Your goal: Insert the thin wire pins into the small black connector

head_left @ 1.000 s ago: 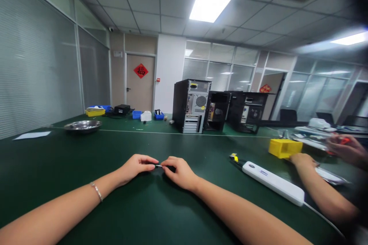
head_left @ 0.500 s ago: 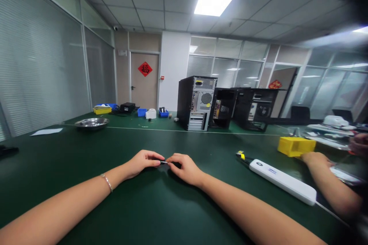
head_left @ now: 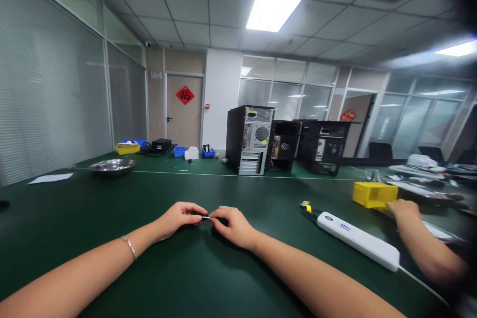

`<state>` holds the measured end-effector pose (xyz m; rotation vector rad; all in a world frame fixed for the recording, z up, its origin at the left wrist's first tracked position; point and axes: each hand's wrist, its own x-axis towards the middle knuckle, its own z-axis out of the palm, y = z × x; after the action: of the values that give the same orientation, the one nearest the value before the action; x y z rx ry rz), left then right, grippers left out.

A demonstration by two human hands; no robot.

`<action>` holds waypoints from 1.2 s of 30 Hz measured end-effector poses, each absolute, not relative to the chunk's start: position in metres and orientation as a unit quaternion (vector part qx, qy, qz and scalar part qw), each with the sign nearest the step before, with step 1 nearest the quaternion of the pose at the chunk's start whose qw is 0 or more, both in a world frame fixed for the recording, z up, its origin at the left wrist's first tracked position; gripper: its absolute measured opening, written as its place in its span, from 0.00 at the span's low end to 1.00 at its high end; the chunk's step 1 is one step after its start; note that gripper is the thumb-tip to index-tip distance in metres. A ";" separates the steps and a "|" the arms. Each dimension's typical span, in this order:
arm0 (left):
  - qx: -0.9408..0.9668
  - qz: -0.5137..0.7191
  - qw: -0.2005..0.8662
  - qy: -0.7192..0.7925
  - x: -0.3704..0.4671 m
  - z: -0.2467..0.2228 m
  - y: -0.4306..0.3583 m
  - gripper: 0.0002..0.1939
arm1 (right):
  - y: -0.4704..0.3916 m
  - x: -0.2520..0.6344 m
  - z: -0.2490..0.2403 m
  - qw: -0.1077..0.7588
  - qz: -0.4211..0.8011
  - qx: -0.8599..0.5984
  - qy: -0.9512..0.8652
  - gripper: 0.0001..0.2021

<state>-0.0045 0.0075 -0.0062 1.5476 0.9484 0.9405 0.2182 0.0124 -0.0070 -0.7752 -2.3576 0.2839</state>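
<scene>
Close together over the green table (head_left: 164, 278), both of my hands pinch a small thin piece (head_left: 204, 217), dark at its left end and light or metallic at its right. My left hand (head_left: 178, 219), with a bracelet on the wrist, grips the dark end between thumb and fingers. The light end meets the fingertips of my right hand (head_left: 233, 226), which are closed on it. Fingers cover much of the piece, and it is too small to name its kind.
A white power strip (head_left: 359, 241) with plugs lies at right. Beyond it, another person's hand (head_left: 404, 208) reaches to a yellow bin (head_left: 374, 195). Computer towers (head_left: 249, 141) stand at the back. A metal bowl (head_left: 113, 168) and paper (head_left: 50, 179) lie at left.
The whole view has shifted slightly, so things appear a little lower and further left. Both hands keep the same pinch on the small piece. The other person's hand stays by the yellow bin.
</scene>
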 end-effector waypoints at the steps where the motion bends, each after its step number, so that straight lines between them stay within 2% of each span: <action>1: 0.648 0.394 0.519 0.394 -0.004 -0.006 0.007 0.17 | 0.012 0.218 -0.007 0.317 0.108 -0.295 -0.895 0.11; 9: 0.661 0.393 0.505 0.393 -0.005 -0.006 0.009 0.16 | 0.013 0.218 -0.009 0.311 0.108 -0.298 -0.896 0.11; 20: 0.625 0.429 0.549 0.352 -0.005 -0.009 0.011 0.18 | 0.013 0.217 -0.006 0.306 0.116 -0.304 -0.895 0.11; 30: 0.644 0.447 0.508 0.357 -0.002 -0.009 0.010 0.16 | 0.014 0.218 -0.006 0.310 0.119 -0.307 -0.892 0.12; 36: 0.623 0.485 0.487 0.373 0.000 -0.013 0.012 0.20 | 0.015 0.217 -0.007 0.307 0.115 -0.308 -0.893 0.12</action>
<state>-0.0002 0.0123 -0.0126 1.5154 0.9070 1.1797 0.2173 0.0147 -0.0074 -0.8157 -2.3614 0.3054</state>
